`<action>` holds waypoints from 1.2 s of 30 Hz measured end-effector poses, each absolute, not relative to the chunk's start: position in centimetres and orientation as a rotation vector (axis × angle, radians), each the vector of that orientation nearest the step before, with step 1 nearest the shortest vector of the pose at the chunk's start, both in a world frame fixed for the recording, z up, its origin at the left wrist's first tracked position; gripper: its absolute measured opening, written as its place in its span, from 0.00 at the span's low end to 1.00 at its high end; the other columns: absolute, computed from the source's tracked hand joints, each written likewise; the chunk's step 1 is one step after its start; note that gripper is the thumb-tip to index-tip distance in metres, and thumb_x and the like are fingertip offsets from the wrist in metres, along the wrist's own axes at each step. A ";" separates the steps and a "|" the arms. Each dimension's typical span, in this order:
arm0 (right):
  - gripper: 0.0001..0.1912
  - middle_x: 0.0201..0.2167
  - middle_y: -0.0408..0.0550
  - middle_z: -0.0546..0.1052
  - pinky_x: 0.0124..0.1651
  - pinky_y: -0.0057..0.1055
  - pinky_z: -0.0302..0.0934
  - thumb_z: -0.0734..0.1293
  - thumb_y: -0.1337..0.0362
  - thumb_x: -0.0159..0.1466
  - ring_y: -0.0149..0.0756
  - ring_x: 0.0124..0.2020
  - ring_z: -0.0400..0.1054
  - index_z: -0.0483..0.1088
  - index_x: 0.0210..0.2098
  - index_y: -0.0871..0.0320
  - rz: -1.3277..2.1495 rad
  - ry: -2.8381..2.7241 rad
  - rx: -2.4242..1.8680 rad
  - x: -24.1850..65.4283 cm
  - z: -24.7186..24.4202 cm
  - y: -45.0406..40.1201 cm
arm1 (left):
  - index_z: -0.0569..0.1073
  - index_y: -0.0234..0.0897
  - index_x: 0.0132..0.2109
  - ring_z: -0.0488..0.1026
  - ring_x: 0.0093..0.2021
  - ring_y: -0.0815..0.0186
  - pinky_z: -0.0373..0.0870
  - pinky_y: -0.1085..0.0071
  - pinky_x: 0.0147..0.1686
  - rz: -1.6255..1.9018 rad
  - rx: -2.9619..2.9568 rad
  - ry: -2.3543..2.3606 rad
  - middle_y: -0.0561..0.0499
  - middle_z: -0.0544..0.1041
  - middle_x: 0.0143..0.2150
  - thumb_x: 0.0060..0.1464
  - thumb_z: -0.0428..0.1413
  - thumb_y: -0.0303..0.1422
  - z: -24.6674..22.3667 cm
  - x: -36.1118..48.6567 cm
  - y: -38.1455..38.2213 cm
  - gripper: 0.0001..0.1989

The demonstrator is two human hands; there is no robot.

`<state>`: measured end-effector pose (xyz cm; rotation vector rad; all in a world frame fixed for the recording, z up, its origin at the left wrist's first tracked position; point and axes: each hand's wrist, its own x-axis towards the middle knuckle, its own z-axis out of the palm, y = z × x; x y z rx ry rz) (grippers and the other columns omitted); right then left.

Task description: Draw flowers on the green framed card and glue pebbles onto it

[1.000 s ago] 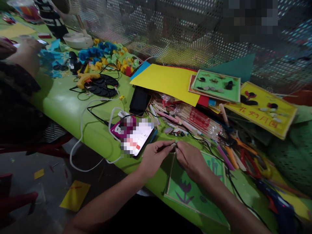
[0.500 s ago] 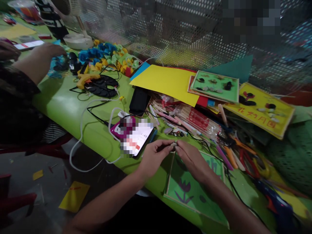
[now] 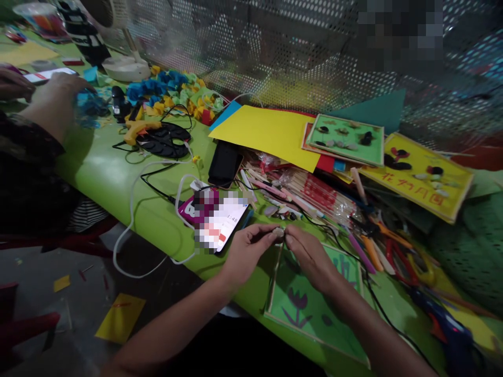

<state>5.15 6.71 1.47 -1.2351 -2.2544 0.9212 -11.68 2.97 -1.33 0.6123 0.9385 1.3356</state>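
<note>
Two hands meet at the fingertips — my left hand pinches a small pale pebble, which lies off its fingertips, toward my right hand. Whether the right grips too, I can't tell. The left looks nearer — and the pebble's long axis runs roughly side to side, by the green framed picture's far-left corner.

The co-worker's nearer hand, which a moment ago stretches past the far phone, is now drawn back close beside it, and more of that phone shows than at first. At the left hand's fingertips, a small pale piece is plainer to see, and the lit phone's clock has gone from :47 to :48.
</note>
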 end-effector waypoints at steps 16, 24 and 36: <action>0.13 0.27 0.46 0.69 0.33 0.35 0.54 0.53 0.60 0.71 0.39 0.28 0.62 0.56 0.30 0.52 0.713 -2.379 -1.304 4.5 1.7 6.5 | 0.85 0.38 0.41 0.81 0.39 0.68 0.76 0.72 0.47 1.313 0.600 0.916 0.50 0.86 0.40 0.50 0.72 0.38 -1.6 -11.7 3.1 0.12; 0.15 0.28 0.44 0.69 0.33 0.33 0.54 0.55 0.57 0.74 0.38 0.29 0.62 0.56 0.30 0.52 0.828 -2.392 -1.232 5.0 2.3 6.8 | 0.85 0.37 0.41 0.81 0.40 0.67 0.76 0.70 0.48 1.319 0.567 0.937 0.48 0.86 0.40 0.49 0.72 0.39 -1.5 -11.7 2.9 0.14; 0.14 0.26 0.44 0.68 0.32 0.33 0.55 0.54 0.61 0.73 0.37 0.28 0.61 0.57 0.29 0.52 0.810 -2.375 -1.229 5.0 1.8 6.7 | 0.85 0.36 0.41 0.81 0.38 0.65 0.77 0.65 0.49 1.290 0.538 0.898 0.47 0.86 0.40 0.47 0.73 0.40 -1.3 -11.8 3.0 0.16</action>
